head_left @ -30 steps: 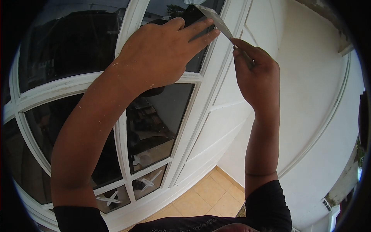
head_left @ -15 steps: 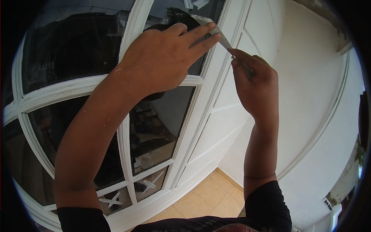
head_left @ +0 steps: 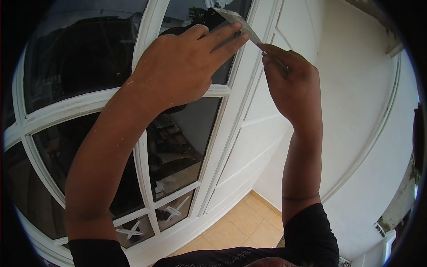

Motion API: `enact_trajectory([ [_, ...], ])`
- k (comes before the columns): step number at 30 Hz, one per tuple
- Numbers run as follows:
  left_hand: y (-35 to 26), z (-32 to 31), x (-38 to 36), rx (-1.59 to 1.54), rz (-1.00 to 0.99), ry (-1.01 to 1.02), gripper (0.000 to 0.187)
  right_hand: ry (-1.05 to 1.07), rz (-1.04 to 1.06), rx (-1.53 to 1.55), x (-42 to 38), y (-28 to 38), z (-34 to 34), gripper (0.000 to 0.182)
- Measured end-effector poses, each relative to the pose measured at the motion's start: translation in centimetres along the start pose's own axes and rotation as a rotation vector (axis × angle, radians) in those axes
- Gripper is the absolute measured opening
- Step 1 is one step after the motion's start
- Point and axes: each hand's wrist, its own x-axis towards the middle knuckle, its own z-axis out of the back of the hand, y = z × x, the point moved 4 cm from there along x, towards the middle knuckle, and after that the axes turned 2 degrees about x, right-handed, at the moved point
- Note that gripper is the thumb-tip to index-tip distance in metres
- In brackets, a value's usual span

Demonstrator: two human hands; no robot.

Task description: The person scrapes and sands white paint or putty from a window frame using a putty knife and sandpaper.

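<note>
A putty knife (head_left: 251,34) with a flat metal blade is held in my right hand (head_left: 294,86), the fingers wrapped around its handle. Its broad end reaches up and left over the upper glass pane (head_left: 177,17) of a white-framed window. Two outstretched fingers of my left hand (head_left: 178,66) lie along the blade, spread slightly apart. The left thumb is hidden behind that hand. The white frame (head_left: 227,89) runs below and to the right of this pane, with worn edges.
Lower panes (head_left: 184,142) show dark reflections and things behind the glass. White taped crosses (head_left: 173,210) mark the smallest panes. White panelling (head_left: 255,133) continues right to a plain wall (head_left: 356,98). Beige floor tiles (head_left: 235,224) lie below.
Both hands and the putty knife have shifted slightly up and left in view. More of the blade's broad end now shows above my left fingers; the grip is the same.
</note>
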Motion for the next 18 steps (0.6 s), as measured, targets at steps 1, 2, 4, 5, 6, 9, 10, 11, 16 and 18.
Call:
enact_trajectory([
  [1, 0.0, 0.0, 0.1, 0.017, 0.005, -0.011, 0.093, 0.029, -0.033, -0.033, -0.1, 0.0, -0.1, 0.026],
  [2, 0.0, 0.1, 0.1, 0.018, 0.006, -0.015, 0.093, 0.059, -0.068, -0.065, -0.1, -0.1, -0.1, 0.025],
  [4, 0.0, 0.1, 0.1, 0.019, 0.01, 0.03, 0.093, 0.028, -0.04, -0.046, 0.7, -0.1, -0.5, 0.025],
  [5, -0.1, 0.0, 0.1, 0.018, 0.006, 0.032, 0.093, -0.002, -0.009, -0.024, 0.9, 0.0, -0.5, 0.025],
  [6, -0.1, 0.0, 0.1, 0.006, 0.012, 0.021, 0.094, -0.004, -0.01, -0.023, 0.6, 0.0, -0.4, 0.025],
  [9, 0.1, 0.1, 0.1, 0.008, 0.015, 0.005, 0.093, 0.03, -0.042, -0.045, -0.3, -0.1, -0.2, 0.025],
  [10, 0.0, 0.1, 0.1, 0.015, 0.012, 0.005, 0.093, 0.024, -0.07, -0.02, -0.4, -0.2, -0.2, 0.026],
  [11, 0.0, 0.1, 0.1, 0.013, 0.012, 0.006, 0.093, 0.021, -0.101, 0.006, -0.6, -0.4, -0.2, 0.027],
  [16, 0.1, 0.2, 0.1, -0.042, 0.012, 0.007, 0.092, 0.017, -0.101, 0.01, -0.3, -0.4, 0.1, 0.027],
  [18, 0.1, 0.1, 0.1, -0.032, 0.01, 0.013, 0.093, 0.053, -0.105, -0.018, -0.5, -0.5, 0.1, 0.027],
])
